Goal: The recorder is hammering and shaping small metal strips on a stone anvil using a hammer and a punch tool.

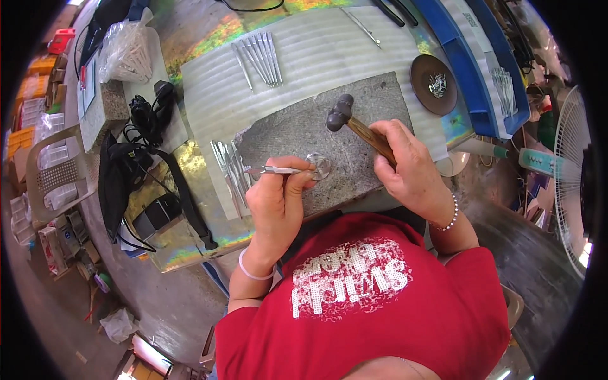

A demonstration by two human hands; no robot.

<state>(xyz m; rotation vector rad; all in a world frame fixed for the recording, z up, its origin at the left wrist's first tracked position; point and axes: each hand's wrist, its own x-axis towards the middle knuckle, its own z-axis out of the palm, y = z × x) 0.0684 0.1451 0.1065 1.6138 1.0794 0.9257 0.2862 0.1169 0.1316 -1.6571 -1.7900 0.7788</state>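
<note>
My left hand point(277, 206) pinches a slim silver metal tool point(278, 170), held level over the near part of a grey stone slab point(285, 133). Its exact kind is too small to make out. Against my left fingertips, on the slab, is a small round shiny piece point(322, 166). My right hand point(410, 168) is wrapped round the wooden handle of a ball-peen hammer point(341, 114), whose dark head is raised over the slab, apart from the silver tool. Several similar slim metal tools point(229, 174) lie left of the slab, and another group point(261, 60) lies beyond it.
A brown dish point(419, 85) with small metal pieces sits right of the slab, beside a blue tray point(443, 41). A thin pointed tool point(362, 28) and black handles point(398, 11) lie at the back. Black straps and cables point(149, 120) crowd the left. A fan point(573, 180) stands right.
</note>
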